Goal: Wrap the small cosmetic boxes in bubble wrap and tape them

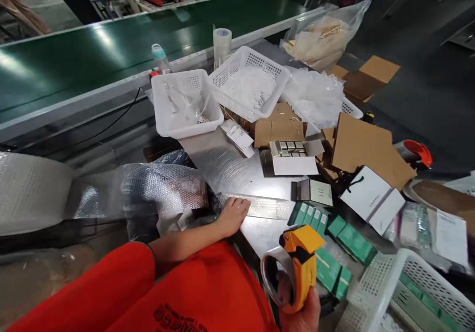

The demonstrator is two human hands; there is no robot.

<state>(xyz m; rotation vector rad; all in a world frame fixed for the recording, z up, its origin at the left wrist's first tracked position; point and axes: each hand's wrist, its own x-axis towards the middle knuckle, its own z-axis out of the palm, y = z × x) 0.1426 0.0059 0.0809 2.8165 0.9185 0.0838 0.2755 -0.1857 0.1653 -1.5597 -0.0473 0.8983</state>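
Note:
On the metal table, my left hand [233,216] presses its bent fingers over the near edge of a long bubble-wrapped package [264,207]. What lies inside the wrap I cannot make out. My right hand [307,313] grips a yellow tape dispenser [305,267] with a wide roll of tape on it, held above the table's near side. Just beyond the dispenser are several small green boxes [349,239]. A pale carton [315,192] sits past the package's right end, and a white open box [296,165] of small dark-topped packs stands behind it.
Two white baskets [189,128] [272,105] hold clear plastic pieces at the back. Left, a bubble-wrap roll [31,193] trails a sheet. Cardboard [365,149], a white paper bag [373,201] and another basket [374,280] crowd the right. A green conveyor belt [129,55] runs behind.

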